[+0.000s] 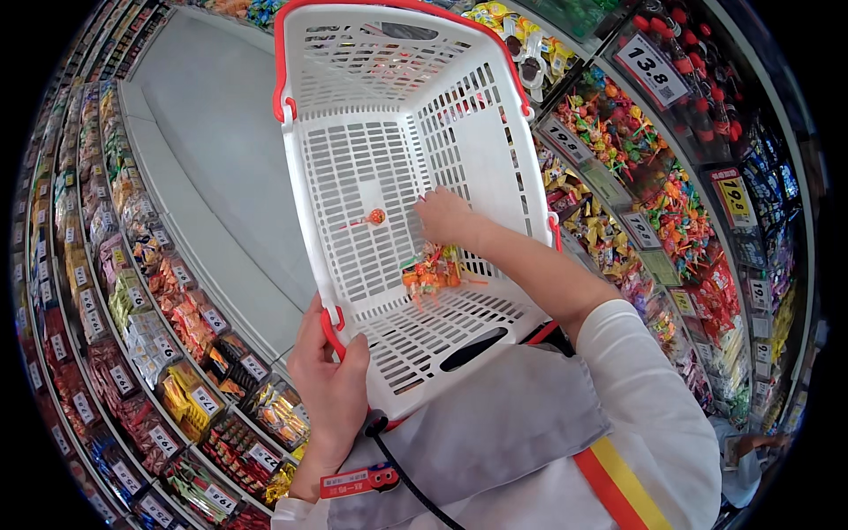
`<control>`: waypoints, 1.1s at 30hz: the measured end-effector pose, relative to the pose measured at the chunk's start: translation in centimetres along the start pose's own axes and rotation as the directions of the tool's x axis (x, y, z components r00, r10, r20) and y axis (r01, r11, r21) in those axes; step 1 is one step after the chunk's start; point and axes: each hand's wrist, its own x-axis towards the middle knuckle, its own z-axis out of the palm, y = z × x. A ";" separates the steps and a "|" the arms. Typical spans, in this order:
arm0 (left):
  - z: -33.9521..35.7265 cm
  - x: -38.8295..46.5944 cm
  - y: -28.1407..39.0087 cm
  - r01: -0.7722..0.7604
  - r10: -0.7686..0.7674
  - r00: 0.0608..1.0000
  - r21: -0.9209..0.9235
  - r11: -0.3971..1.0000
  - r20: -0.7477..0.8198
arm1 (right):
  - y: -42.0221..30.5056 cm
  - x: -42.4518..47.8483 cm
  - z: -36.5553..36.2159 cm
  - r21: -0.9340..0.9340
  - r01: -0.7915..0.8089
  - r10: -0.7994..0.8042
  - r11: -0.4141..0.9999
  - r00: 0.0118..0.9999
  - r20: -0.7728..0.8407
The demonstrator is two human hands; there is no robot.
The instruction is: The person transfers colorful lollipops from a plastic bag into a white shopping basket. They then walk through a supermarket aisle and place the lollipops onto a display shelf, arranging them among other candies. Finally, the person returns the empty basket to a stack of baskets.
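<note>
A white plastic shopping basket with red handles is tilted in front of me. My left hand grips the red handle where it meets the basket's near left rim. Inside the basket, my right hand is bent near the slatted right wall; a small red tip shows at its fingers, and what it holds cannot be made out. Several wrapped lollipops lie in a heap just below that hand, orange and green among them. One orange lollipop lies apart, to the left of the hand.
Candy bins with price tags line the right side, lollipop bins and bottle-shaped sweets among them. Curved shelves of packaged sweets stand at left, beside a grey floor. Another person's arm shows at lower right.
</note>
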 end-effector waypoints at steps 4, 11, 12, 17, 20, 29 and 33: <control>0.2 0.1 0.3 0.021 -0.020 1.000 -0.069 0.997 0.006 | -0.6 -1.8 0.1 -0.067 0.050 -0.038 0.996 0.986 0.163; 0.2 0.8 0.6 0.037 -0.032 0.998 -0.096 0.995 0.051 | -1.3 -3.1 -1.0 0.027 0.113 -0.114 0.993 0.897 0.428; 0.3 1.0 1.0 0.038 -0.031 0.997 -0.101 0.994 0.066 | -1.3 -3.6 0.1 0.052 0.106 -0.117 0.993 0.939 0.323; 1.1 1.3 1.6 0.045 -0.043 0.999 -0.090 0.995 0.026 | -0.6 -4.6 5.5 0.163 0.143 -0.149 0.976 0.989 0.022; 0.7 1.3 1.2 0.032 -0.029 0.999 -0.073 0.997 0.039 | 0.2 -4.4 3.6 0.259 0.133 -0.169 0.957 0.978 0.122; 1.6 1.9 1.8 -0.013 0.011 1.000 -0.094 0.995 -0.015 | 3.0 -9.0 -7.9 0.627 0.216 0.093 0.748 0.902 -0.421; 1.8 2.0 2.0 0.024 -0.030 0.999 -0.148 0.989 -0.041 | 8.1 -13.6 -15.1 0.524 0.138 0.323 0.841 0.648 -0.690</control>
